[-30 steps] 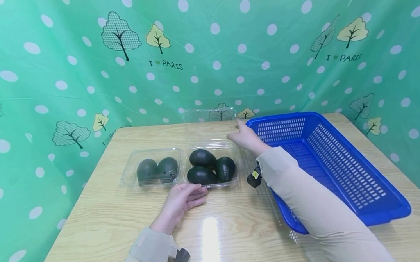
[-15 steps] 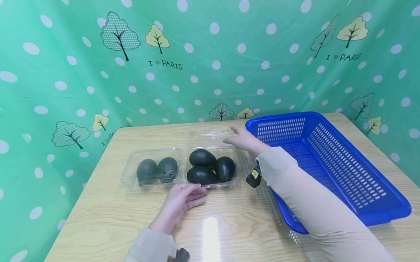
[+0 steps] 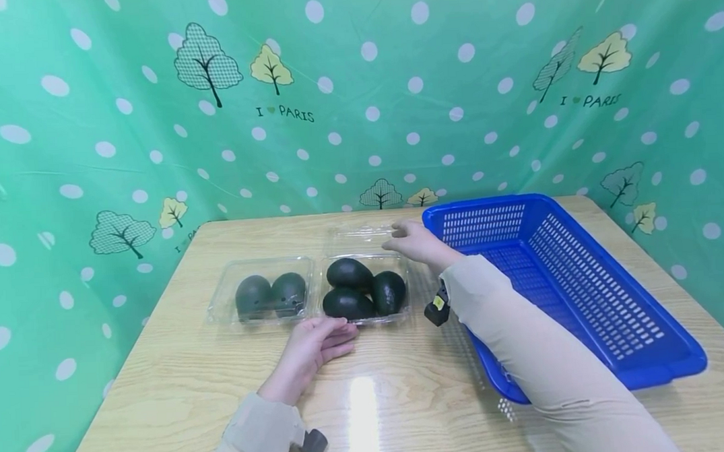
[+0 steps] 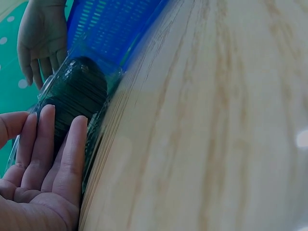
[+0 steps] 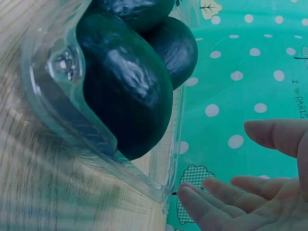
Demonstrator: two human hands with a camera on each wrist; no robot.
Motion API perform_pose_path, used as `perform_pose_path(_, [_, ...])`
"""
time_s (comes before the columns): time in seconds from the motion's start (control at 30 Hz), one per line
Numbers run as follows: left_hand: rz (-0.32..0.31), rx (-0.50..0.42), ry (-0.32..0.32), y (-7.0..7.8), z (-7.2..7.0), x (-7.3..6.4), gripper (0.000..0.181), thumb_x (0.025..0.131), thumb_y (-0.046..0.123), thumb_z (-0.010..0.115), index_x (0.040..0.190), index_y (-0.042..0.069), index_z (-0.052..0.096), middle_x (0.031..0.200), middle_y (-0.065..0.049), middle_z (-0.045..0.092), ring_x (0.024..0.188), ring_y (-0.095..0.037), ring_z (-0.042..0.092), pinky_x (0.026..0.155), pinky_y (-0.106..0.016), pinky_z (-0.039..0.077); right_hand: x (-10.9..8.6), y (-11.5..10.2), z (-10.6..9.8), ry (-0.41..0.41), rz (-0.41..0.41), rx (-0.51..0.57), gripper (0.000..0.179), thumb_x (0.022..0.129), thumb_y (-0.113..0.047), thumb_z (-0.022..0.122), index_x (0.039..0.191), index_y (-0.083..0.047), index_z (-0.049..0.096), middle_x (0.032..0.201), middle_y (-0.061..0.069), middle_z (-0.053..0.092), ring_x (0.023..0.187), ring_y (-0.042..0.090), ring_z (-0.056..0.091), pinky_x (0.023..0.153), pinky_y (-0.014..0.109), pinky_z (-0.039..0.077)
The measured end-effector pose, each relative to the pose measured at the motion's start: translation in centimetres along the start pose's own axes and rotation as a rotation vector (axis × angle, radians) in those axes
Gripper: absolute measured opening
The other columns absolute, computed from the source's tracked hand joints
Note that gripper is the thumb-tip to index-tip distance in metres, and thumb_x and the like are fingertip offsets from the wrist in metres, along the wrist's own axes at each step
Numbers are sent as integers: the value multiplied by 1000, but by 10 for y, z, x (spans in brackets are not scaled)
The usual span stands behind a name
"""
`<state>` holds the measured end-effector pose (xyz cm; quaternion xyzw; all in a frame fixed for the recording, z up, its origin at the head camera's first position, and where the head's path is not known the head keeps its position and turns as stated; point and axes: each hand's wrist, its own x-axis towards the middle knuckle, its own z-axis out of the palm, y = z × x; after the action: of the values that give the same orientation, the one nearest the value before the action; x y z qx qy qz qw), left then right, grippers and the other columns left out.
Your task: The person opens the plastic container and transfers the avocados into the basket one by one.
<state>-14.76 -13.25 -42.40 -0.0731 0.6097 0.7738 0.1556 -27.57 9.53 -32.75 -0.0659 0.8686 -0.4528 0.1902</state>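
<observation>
A clear plastic clamshell box (image 3: 396, 318) stands mid-table with its lid (image 3: 362, 238) folded back. Inside lie three dark green avocados (image 3: 348, 274), glossy and large in the right wrist view. My left hand (image 3: 315, 346) is at the front wall of the box, its extended fingers (image 4: 72, 159) against the plastic in the left wrist view. At the back right corner, my right hand (image 3: 420, 244) hovers beside the lid, with thumb and fingers spread apart and nothing between them in the right wrist view.
Left of the box stands a second clear clamshell (image 3: 222, 293), closed, with two avocados (image 3: 253, 297) in it. A large blue perforated basket (image 3: 621, 322) takes up the table's right side, under my right forearm. Behind the table (image 3: 163, 396) hangs a green dotted curtain (image 3: 344, 98).
The lid has tipped back from upright to low behind the box. My right hand has come down slightly with it and sits off its edge. My left hand has stayed put.
</observation>
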Motion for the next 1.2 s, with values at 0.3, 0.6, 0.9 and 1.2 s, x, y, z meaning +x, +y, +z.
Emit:
perform_pose_path(0.3, [8,23,-3,0,1,0,15,94,14,64,101,2,70,98,-11,76,98,-23,73,91,-39,61,-3,-3,1,-24,-25,17,66,96,-32,61,151,-7,36,150,17,47,140,34,43,118,51,38])
perform_pose_path(0.6, [2,32,3,1,3,0,17,93,15,65,102,1,70,99,-11,76,101,-25,73,91,-39,61,-8,-10,10,-24,-91,-136,61,94,-32,65,145,-5,46,140,17,58,129,33,55,106,46,52])
perform_pose_path(0.9, [-5,52,4,0,3,2,21,93,15,65,105,-1,69,99,-11,76,100,-24,73,89,-39,62,-10,-16,20,-30,-140,-307,59,92,-35,68,139,-3,54,132,17,64,124,32,60,104,45,53])
perform_pose_path(1.2, [-19,82,10,-1,5,3,21,93,15,64,104,-1,70,96,-9,76,96,-21,74,85,-37,63,-8,-16,33,-57,-155,-377,64,88,-42,72,134,0,57,131,16,65,125,31,59,107,44,51])
